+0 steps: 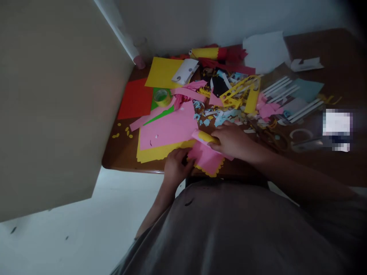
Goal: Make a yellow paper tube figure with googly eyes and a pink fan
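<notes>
My left hand (175, 165) sits at the table's near edge, fingers curled onto the left edge of a small pink paper piece with a yellow scalloped border (207, 159). My right hand (233, 140) lies over the same piece from the right, its fingers closed around a rolled pink and yellow paper tube (204, 136) at the piece's top. A large pink sheet (169, 129) on a yellow sheet (155, 152) lies just left of the tube.
The brown table (338, 164) carries a heap of coloured paper scraps, a red sheet (135, 98), a yellow sheet (164, 72), a green tape roll (162, 97), a yellow stencil ruler (241, 91), white strips (286, 91), scissors (275, 138) and a clear tape ring (301, 134). A pale panel (57, 99) stands left.
</notes>
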`<control>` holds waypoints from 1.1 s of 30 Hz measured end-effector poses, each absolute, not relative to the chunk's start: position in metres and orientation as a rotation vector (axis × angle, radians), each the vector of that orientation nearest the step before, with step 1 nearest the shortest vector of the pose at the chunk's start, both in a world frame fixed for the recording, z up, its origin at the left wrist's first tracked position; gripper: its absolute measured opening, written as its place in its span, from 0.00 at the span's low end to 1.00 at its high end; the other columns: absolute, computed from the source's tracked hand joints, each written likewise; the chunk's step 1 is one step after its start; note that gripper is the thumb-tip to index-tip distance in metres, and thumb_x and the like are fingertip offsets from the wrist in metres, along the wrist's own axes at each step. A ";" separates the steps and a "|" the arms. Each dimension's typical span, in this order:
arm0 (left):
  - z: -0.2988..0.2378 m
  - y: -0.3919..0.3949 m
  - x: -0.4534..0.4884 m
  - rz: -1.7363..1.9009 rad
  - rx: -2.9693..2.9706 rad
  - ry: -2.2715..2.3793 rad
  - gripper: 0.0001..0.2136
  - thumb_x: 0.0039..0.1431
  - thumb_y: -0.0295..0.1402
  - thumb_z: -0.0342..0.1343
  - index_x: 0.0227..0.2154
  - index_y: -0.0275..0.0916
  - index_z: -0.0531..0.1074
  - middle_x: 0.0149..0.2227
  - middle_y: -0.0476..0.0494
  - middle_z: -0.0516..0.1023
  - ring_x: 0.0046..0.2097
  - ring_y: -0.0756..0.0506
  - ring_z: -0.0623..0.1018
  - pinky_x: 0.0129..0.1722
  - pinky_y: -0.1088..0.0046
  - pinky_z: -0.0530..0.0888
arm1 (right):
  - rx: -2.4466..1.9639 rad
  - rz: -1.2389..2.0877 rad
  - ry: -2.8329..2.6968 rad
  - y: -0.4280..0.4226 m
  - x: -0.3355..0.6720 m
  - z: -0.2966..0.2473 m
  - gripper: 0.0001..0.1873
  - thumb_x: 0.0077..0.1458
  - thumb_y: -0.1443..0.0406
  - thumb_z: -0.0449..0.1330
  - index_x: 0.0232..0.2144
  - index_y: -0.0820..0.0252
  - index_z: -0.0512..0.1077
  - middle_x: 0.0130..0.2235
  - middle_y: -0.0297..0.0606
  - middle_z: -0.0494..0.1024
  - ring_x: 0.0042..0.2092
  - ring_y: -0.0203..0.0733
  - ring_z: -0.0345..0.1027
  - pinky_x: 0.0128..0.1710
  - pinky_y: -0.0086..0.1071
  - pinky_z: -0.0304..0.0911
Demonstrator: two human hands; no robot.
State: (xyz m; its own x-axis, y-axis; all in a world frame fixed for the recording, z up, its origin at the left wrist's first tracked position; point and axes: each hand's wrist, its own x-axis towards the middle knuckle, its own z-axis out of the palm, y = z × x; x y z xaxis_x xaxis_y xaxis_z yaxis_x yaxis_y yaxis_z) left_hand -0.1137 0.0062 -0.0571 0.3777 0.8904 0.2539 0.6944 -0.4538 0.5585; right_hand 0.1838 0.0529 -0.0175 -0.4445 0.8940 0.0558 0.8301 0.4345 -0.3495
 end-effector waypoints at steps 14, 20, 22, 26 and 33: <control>-0.059 -0.005 -0.118 0.849 1.769 1.284 0.28 0.67 0.40 0.73 0.67 0.45 0.77 0.52 0.39 0.91 0.50 0.38 0.90 0.55 0.55 0.87 | -1.627 0.904 -2.240 0.073 0.180 -0.001 0.18 0.55 0.57 0.71 0.47 0.55 0.84 0.44 0.40 0.88 0.41 0.50 0.78 0.40 0.37 0.64; -0.058 -0.004 -0.106 0.923 1.383 1.367 0.27 0.62 0.41 0.77 0.62 0.43 0.80 0.44 0.43 0.91 0.43 0.43 0.90 0.46 0.66 0.86 | -1.422 0.964 -2.009 0.073 0.184 -0.006 0.18 0.50 0.58 0.71 0.44 0.55 0.81 0.42 0.37 0.85 0.42 0.49 0.77 0.41 0.37 0.65; -0.058 -0.003 -0.103 0.966 1.249 1.388 0.28 0.59 0.44 0.79 0.59 0.41 0.82 0.41 0.43 0.91 0.41 0.43 0.89 0.45 0.66 0.85 | -1.366 1.016 -1.916 0.072 0.184 -0.004 0.17 0.49 0.58 0.70 0.43 0.55 0.79 0.40 0.36 0.84 0.41 0.48 0.76 0.40 0.37 0.65; -0.054 0.002 -0.100 1.046 1.069 1.397 0.33 0.52 0.47 0.84 0.58 0.40 0.83 0.40 0.42 0.91 0.41 0.42 0.90 0.46 0.65 0.85 | -1.349 1.072 -1.812 0.071 0.187 0.000 0.16 0.49 0.59 0.69 0.41 0.55 0.77 0.36 0.33 0.80 0.37 0.46 0.72 0.37 0.36 0.63; -0.050 0.001 -0.101 0.994 1.069 1.460 0.31 0.52 0.49 0.83 0.55 0.38 0.86 0.37 0.42 0.92 0.40 0.42 0.89 0.49 0.64 0.83 | -1.394 0.998 -1.891 0.080 0.195 0.000 0.17 0.52 0.56 0.71 0.44 0.54 0.80 0.42 0.35 0.84 0.40 0.47 0.75 0.39 0.37 0.65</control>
State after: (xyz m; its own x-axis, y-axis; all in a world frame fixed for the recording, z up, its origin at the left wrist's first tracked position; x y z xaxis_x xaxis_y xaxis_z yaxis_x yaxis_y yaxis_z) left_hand -0.1013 0.0011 -0.0502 -0.0782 0.9636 -0.2556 0.1156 0.2634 0.9577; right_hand 0.1949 0.0798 -0.0005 -0.2855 0.9581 0.0206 0.5237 0.1740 -0.8340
